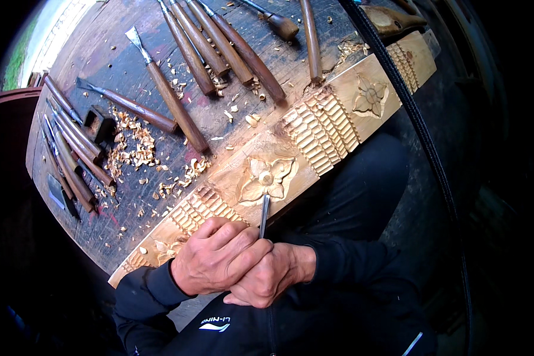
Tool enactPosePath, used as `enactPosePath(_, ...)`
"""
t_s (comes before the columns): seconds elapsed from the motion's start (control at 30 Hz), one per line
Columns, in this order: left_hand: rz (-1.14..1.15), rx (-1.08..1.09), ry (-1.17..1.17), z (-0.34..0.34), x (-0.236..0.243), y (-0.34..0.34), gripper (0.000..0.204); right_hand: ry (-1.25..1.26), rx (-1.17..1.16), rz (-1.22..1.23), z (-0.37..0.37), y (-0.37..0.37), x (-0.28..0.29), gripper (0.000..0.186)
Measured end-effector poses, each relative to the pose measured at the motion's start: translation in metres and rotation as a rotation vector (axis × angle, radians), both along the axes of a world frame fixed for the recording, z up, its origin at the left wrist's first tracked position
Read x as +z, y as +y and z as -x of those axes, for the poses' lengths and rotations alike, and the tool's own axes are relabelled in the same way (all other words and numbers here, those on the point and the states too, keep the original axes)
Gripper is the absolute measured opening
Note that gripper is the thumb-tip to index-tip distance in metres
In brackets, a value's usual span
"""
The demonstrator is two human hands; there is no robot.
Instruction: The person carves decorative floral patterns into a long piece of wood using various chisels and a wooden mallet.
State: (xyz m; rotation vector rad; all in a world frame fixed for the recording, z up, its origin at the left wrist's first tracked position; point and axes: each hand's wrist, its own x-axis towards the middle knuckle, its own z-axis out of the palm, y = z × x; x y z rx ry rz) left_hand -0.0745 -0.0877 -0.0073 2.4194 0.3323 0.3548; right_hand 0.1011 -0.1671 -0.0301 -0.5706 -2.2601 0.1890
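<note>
A long pale wooden plank (344, 101) lies slanted across the edge of the dark workbench (124, 65), carved with flowers and ribbed bands. Both my hands grip one carving chisel (264, 212), its steel blade tip resting on the lower petal of the nearest carved flower (266, 178). My left hand (216, 256) wraps over the handle from the left and rests on the plank's ribbed band. My right hand (274, 274) clasps the handle from below, its fingers tucked under the left hand. The handle itself is hidden inside the hands.
Several wooden-handled chisels (219, 44) lie in a row at the bench's far side, two more (172, 104) in the middle, and a bundle (71, 151) at the left edge beside a small dark block (99, 123). Wood chips (133, 148) litter the bench. A black cord (409, 101) runs down the right.
</note>
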Motion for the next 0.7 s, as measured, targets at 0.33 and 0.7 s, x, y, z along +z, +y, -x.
enactPosePath(0.33,0.018,0.003,-0.003,-0.0011,0.001,0.002,0.047,0.02,0.011,0.053,-0.0017,0.0002,0.0031,0.036)
enactPosePath(0.7,0.007,0.022,0.012,-0.0022,-0.0016,-0.0004,0.048,0.051,0.032,0.062,-0.0034,0.0019,-0.0018,0.039)
